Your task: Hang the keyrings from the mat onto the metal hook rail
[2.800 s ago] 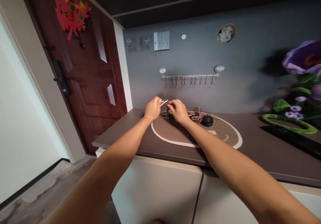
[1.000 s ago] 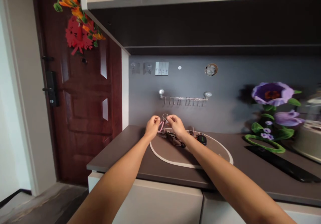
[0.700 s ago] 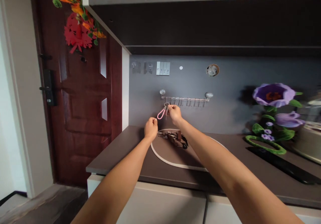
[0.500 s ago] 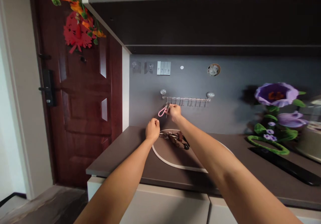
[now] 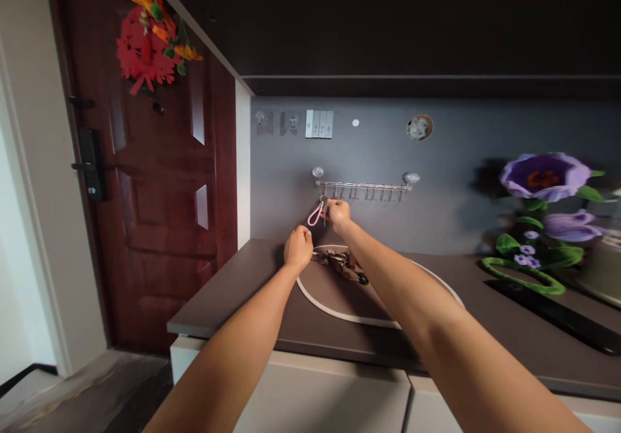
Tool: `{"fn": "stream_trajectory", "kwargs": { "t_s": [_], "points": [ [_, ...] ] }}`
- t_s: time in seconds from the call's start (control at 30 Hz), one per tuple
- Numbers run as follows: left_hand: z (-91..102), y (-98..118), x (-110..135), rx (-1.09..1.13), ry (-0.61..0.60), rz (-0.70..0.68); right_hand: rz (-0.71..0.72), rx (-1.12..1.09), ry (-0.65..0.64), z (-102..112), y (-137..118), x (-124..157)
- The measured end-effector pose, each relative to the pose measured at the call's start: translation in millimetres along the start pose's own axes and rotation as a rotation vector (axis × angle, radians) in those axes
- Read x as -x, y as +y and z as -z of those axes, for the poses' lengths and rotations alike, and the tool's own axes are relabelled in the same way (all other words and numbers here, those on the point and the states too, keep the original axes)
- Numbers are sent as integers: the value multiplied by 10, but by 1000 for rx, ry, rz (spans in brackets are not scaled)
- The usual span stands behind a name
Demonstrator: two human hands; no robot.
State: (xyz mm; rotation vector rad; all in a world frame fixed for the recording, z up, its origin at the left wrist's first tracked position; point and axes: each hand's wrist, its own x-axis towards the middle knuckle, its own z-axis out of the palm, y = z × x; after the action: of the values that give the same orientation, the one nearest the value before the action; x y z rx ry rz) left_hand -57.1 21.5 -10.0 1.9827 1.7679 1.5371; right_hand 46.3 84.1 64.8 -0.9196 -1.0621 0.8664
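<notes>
My right hand [image 5: 339,215] pinches a key ring with a pink loop strap [image 5: 315,214] just under the left end of a clear hook rail [image 5: 363,186] on the grey wall. The ring is at the leftmost hook; whether it hangs on it I cannot tell. Lower and to the left, my left hand [image 5: 298,248] is curled closed above the counter, and what its fingers hold, if anything, is hidden. Beside it a bunch of keys with brown and black fobs [image 5: 345,265] lies on a brown mat with a pale rim [image 5: 339,317], partly behind my right forearm.
A dark shelf [image 5: 369,25] overhangs the counter [image 5: 233,303]. Purple artificial flowers [image 5: 543,177] and a long black object [image 5: 557,318] are at the right. Wall switches [image 5: 319,124] sit above the rail. A dark red door [image 5: 165,226] stands at the left.
The camera view has tilted down slightly, so the scene sits a little higher in the picture. Both hands keep nearly the same places, the right one still at the leftmost hook.
</notes>
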Motion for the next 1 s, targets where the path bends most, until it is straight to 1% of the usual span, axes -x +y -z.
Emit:
{"fn": "stream_trajectory", "kwargs": {
  "t_s": [0.2, 0.37, 0.47, 0.57, 0.63, 0.77, 0.87, 1.0],
  "points": [
    [-11, -35, -8, -58, -43, 2, 20, 25, -67, 64, 53, -3],
    [-8, -55, -7, -73, -77, -27, -44, 43, -163, 150, 49, 21],
    [-8, -67, -7, -90, -100, -45, -76, 52, -174, 205, 53, 37],
    [-7, -86, -11, -95, -119, -57, -74, 45, -184, 268, 52, 67],
    [-5, -101, -15, -90, -123, -62, -83, 49, -158, 319, 44, 106],
    [6, -122, -16, -65, -118, -94, -152, 92, -88, 434, 14, 231],
    [25, -121, -12, -42, -127, -115, -160, 90, -127, 519, 9, 347],
    [64, -93, 5, -48, -171, -155, -104, 132, -209, 619, 67, 497]
  ]
}}
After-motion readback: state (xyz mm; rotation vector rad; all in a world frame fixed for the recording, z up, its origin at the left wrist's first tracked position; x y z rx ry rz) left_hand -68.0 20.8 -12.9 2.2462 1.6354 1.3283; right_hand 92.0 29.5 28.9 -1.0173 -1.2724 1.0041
